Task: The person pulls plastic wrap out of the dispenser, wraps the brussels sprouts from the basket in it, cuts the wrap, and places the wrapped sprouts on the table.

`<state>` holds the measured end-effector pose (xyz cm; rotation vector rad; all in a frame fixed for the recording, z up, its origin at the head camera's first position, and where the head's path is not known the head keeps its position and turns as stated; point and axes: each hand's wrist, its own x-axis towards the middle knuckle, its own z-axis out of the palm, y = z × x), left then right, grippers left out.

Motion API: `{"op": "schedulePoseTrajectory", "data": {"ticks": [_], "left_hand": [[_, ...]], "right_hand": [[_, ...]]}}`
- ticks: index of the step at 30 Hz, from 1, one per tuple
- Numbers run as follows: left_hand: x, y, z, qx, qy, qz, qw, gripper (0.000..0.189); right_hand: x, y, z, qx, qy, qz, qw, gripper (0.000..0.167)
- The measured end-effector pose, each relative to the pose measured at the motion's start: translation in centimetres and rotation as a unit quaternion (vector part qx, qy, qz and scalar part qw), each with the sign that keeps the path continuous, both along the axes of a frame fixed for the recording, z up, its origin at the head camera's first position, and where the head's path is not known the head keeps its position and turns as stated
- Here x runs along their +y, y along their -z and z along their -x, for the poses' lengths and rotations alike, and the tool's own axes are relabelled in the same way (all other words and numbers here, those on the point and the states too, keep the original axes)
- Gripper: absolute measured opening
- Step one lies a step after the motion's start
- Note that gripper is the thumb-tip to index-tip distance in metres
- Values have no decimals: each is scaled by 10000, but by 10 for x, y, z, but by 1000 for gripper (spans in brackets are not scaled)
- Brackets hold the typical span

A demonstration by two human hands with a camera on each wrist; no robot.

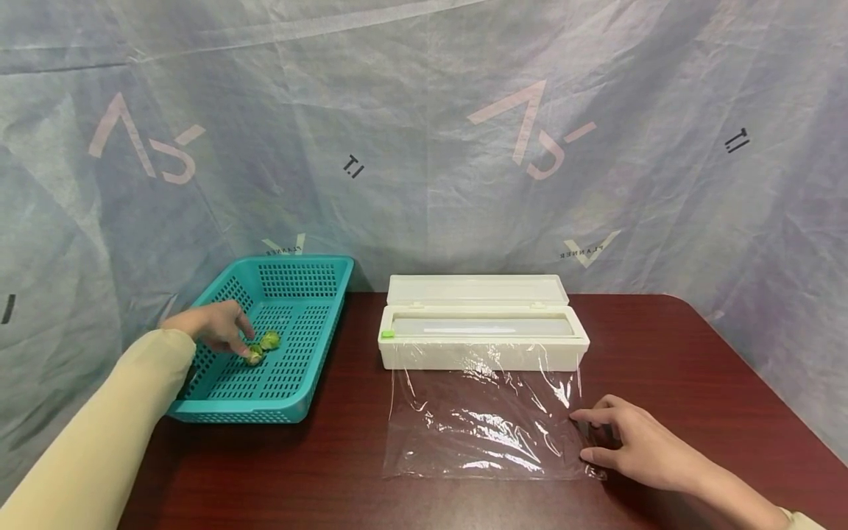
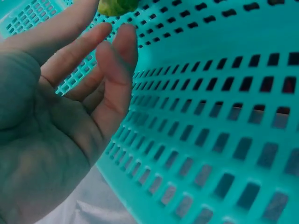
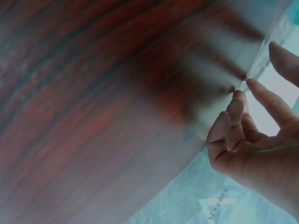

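Note:
My left hand [image 1: 221, 326] reaches into a turquoise plastic basket [image 1: 324, 331], its thumb at a small green Brussels sprout [image 1: 255, 356]. A second Brussels sprout [image 1: 270, 340] lies just beyond it. In the left wrist view, fingertips stand just below a sprout [image 2: 117, 5] at the top edge. Over on the right, my right hand [image 1: 629, 442] is at the right edge of a sheet of clear plastic wrap [image 1: 477, 434], thumb and forefinger apart. The wrap comes out of a white wrap dispenser [image 1: 483, 357] and lies over the table.
The dispenser's lid [image 1: 473, 289] is raised at the back, and a small green slider [image 1: 387, 334] sits on its left end. Everything stands on a dark red wooden table [image 1: 662, 346]. A grey printed cloth [image 1: 424, 132] hangs close behind and at both sides.

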<state>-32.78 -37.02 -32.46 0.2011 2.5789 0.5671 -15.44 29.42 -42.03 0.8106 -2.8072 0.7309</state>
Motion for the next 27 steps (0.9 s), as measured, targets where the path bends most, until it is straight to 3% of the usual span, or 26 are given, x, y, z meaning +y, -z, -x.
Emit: {"op": "schedulePoseTrajectory", "data": {"ticks": [4,12,21,27], "left_hand": [[2,1,-1,20,-15,38,10000,35],[4,5,1,-164,2,-620,9979,34],[5,10,6,-388,327,-541,9972,49],[6,11,5,-349,312,-572,9973,43]], "right_hand": [[0,1,0,127,-74,50,9999,46],[1,1,0,180,-103,57,9998,45],[0,0,0,73,-58,75,9999,44],[0,-1,0,65,-67,103,9999,43]]}}
